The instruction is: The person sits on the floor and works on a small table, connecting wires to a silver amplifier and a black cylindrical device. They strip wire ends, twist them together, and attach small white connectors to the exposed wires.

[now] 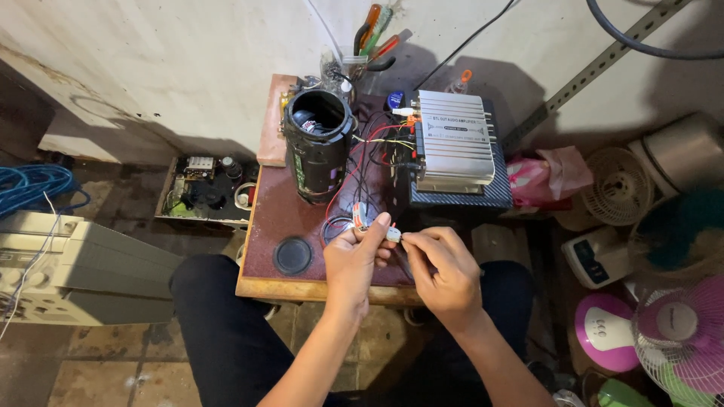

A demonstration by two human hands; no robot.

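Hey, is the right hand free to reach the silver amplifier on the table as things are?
Probably not right away: the right hand is pinching a small white connector together with the left hand. The silver amplifier lies just beyond, with nothing between, so the path looks free.

A stained whitish wall (188, 68) fills the upper part of the frame ahead of me, light falling on it from above. The small wooden tabletop (302, 286) sits mid-frame. Worn floor tiles (98, 369) lie at lower left, near a beige cabinet (83, 271). Fans (679, 332) crowd the lower right, dim and shadowed.
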